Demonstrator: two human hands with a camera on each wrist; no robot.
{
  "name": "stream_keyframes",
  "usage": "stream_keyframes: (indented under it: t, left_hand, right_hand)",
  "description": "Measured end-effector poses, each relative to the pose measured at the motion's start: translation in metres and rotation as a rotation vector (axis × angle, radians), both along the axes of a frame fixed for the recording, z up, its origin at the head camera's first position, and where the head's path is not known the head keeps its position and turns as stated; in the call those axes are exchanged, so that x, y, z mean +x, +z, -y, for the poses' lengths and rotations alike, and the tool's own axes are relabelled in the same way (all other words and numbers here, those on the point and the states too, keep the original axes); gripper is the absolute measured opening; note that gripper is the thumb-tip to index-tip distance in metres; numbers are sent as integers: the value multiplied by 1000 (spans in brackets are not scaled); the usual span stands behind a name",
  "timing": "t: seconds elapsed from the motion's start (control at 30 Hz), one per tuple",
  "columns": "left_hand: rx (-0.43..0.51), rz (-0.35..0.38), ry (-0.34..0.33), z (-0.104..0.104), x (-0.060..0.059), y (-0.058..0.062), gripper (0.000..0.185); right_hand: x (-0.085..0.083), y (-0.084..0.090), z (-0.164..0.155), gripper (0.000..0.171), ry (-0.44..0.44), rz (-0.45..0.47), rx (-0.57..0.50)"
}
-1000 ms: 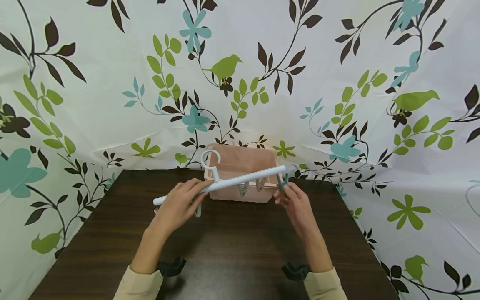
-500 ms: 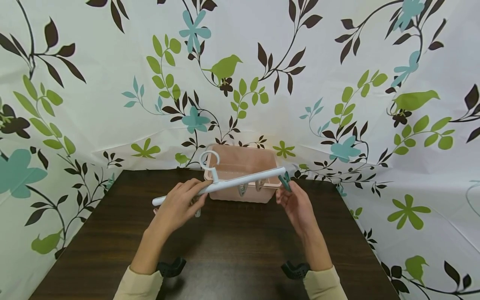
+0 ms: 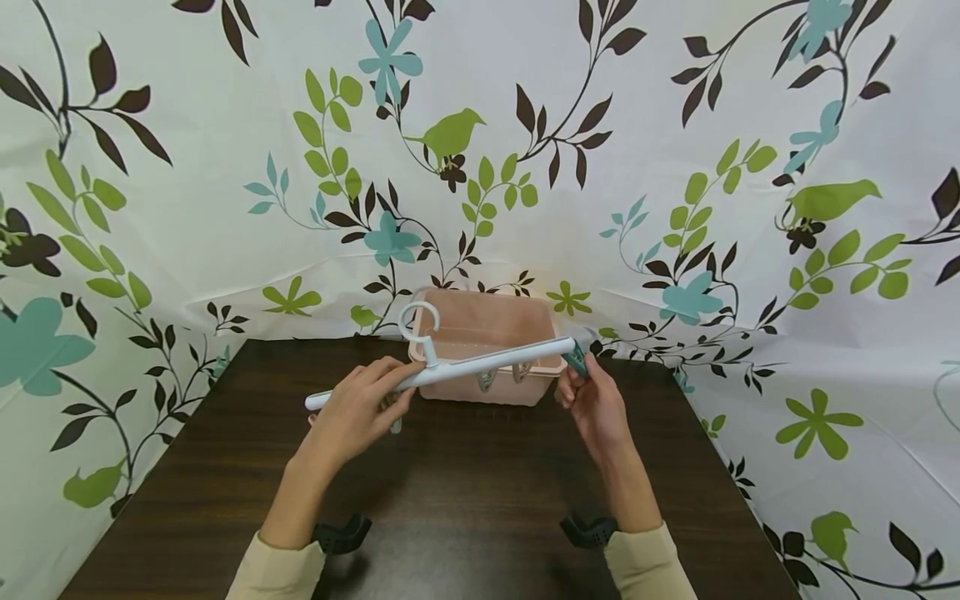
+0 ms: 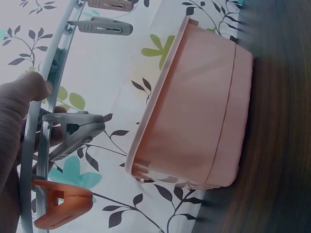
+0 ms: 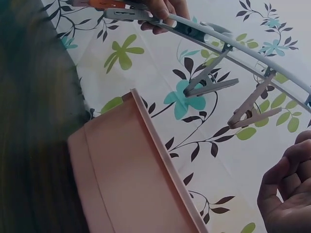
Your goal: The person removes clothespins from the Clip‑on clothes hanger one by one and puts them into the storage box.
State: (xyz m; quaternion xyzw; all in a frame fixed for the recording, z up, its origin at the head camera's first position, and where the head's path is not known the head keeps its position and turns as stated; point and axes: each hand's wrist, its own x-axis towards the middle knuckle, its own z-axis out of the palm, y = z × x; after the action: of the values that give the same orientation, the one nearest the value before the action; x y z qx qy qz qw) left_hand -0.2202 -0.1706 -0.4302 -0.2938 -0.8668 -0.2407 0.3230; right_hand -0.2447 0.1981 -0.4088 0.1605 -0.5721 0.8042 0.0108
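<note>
My left hand (image 3: pixel 360 412) grips a pale blue-white clip hanger (image 3: pixel 498 357) by its bar, left of the upright hook (image 3: pixel 420 321). The bar is held above the table, its right end higher. Along it hang an orange clothespin (image 4: pixel 68 203), a grey clothespin (image 4: pixel 77 133) beside the left fingers, and two paler clothespins (image 5: pixel 209 80) (image 5: pixel 252 104) farther right. At the right end, my right hand (image 3: pixel 597 412) pinches a dark green clothespin (image 3: pixel 577 359), slanted with its upper end right at the bar's tip. The fingers partly hide that clothespin.
Behind the hanger stands a pink plastic basin (image 3: pixel 487 317) at the back of the dark wooden table (image 3: pixel 450 517). A white cloth (image 3: pixel 510 242) printed with leaves, flowers and birds hangs behind and at both sides.
The green clothespin has turned from upright to slanting, and its upper end now meets the bar's tip. My right hand has shifted slightly right; the left hand has stayed nearly still.
</note>
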Motion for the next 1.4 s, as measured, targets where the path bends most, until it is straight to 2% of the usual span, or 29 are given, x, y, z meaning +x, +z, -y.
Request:
stream_keyframes:
  t: [0.27, 0.5, 0.8, 1.17, 1.4]
  left_hand:
    - [59, 69, -96, 3, 1, -2, 52]
    - [64, 41, -77, 4, 1, 0, 55]
    - [79, -37, -47, 8, 0, 2, 57]
    - [82, -38, -34, 11, 0, 4, 56]
    - [71, -80, -39, 14, -1, 2, 51]
  right_hand:
    - [-4, 3, -4, 47, 117, -48, 6]
    - [-4, 5, -5, 47, 173, -64, 19]
    - [-6, 6, -5, 46, 284, -96, 47]
    - [-8, 8, -7, 44, 390, -73, 10]
    - [-6, 13, -8, 46, 428, -41, -2]
